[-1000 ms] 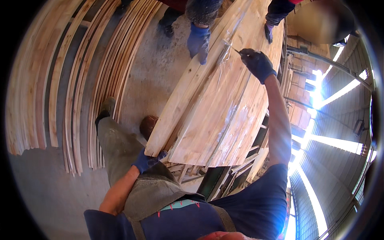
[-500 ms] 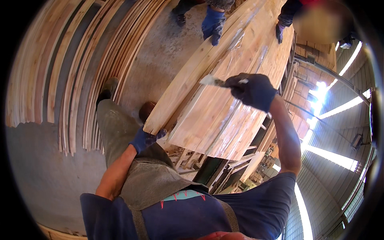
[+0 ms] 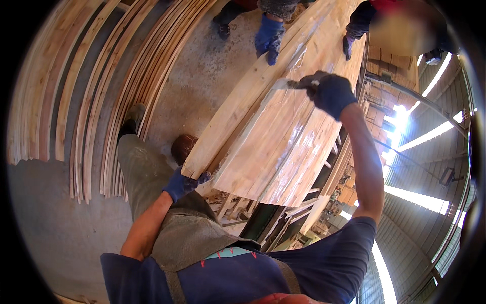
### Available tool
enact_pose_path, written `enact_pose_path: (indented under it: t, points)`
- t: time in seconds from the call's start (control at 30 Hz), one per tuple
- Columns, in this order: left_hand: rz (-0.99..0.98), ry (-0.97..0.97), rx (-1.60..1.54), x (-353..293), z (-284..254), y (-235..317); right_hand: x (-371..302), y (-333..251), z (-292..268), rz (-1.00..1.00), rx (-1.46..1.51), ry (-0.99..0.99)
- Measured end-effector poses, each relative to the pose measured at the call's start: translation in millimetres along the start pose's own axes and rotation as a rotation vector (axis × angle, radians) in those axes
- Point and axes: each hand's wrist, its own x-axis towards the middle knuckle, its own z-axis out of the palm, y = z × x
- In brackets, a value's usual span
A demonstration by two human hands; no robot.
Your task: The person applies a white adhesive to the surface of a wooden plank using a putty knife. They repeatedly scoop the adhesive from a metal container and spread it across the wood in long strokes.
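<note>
My left hand [image 3: 181, 185], in a blue glove, is closed around the near end of a long wooden plank [image 3: 228, 124]. The plank slants away along the left side of a wide panel of light boards [image 3: 268, 157]. Glossy wet-looking streaks mark the panel's surface. Above the panel, my gloved right hand [image 3: 330, 95] is closed on the dark handle of a scraper [image 3: 280, 85]. Its pale flat tip points left, over the panel's left edge; motion blurs it, and I cannot tell whether it touches the wood.
At the plank's far part is a co-worker's blue-gloved hand [image 3: 269, 39]. Another gloved hand [image 3: 348, 46] rests by the panel's far right edge. Long wooden strips [image 3: 96, 101] lie in rows on the floor at left. Wood scraps [image 3: 233, 205] sit below the panel's near end.
My right hand has moved away from me and rightward with the scraper, along the panel's left edge. My left hand keeps its hold on the plank's end.
</note>
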Motion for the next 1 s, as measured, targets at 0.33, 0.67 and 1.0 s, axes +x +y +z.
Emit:
enact_pose_path:
  t: [0.33, 0.67, 1.0]
  points:
    - [0.056, 0.04, 0.103, -6.1, -6.7, 9.7, 39.7, 44.7, -6.2, 0.172, -0.15, 0.01]
    - [0.068, 0.009, 0.116, -2.9, -1.3, 1.2, 51.0, 94.0, 27.1, 0.292, 0.142, 0.223]
    - [0.004, 0.045, 0.098, -4.7, 0.5, 24.1, -72.6, -19.4, 38.8, 0.212, 0.751, 0.178]
